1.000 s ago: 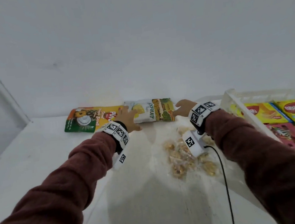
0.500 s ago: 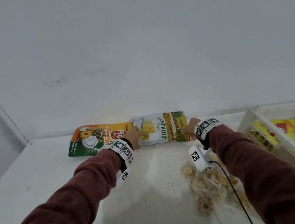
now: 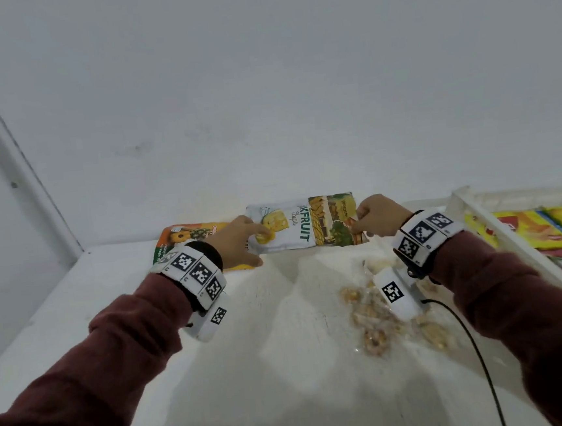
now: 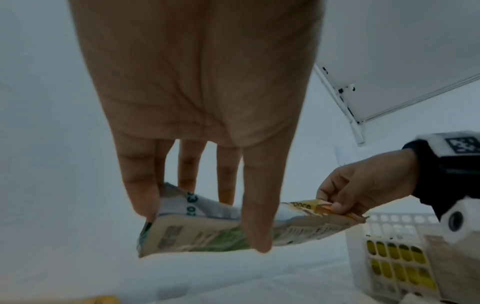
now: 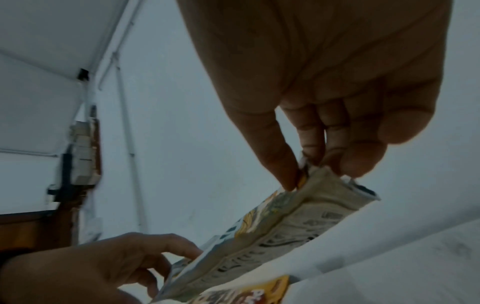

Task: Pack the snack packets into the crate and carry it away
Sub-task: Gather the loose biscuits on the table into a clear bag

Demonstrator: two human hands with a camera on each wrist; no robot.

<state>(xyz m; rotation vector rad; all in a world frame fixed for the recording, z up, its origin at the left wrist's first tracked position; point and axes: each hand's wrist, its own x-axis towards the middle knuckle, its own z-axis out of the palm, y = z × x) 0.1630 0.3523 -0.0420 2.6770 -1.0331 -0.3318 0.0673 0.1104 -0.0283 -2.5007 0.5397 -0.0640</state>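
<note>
A white and green jackfruit chips packet (image 3: 302,222) hangs just above the white table near the back wall. My left hand (image 3: 241,241) pinches its left end (image 4: 182,232) between thumb and fingers. My right hand (image 3: 375,218) pinches its right end (image 5: 324,185). An orange pineapple snack packet (image 3: 187,239) lies flat on the table behind my left wrist. A clear bag of pale snack pieces (image 3: 374,320) lies under my right wrist. The white perforated crate (image 3: 498,227) stands at the right, with yellow and red packets (image 3: 532,228) inside.
The white wall rises directly behind the packets. The table's left edge (image 3: 28,333) runs diagonally at the left. A black cable (image 3: 478,351) trails from my right wrist camera across the table's near part.
Both hands have closed on the jackfruit packet's ends and lifted it off the table. The view has tilted up, so the crate sits further right.
</note>
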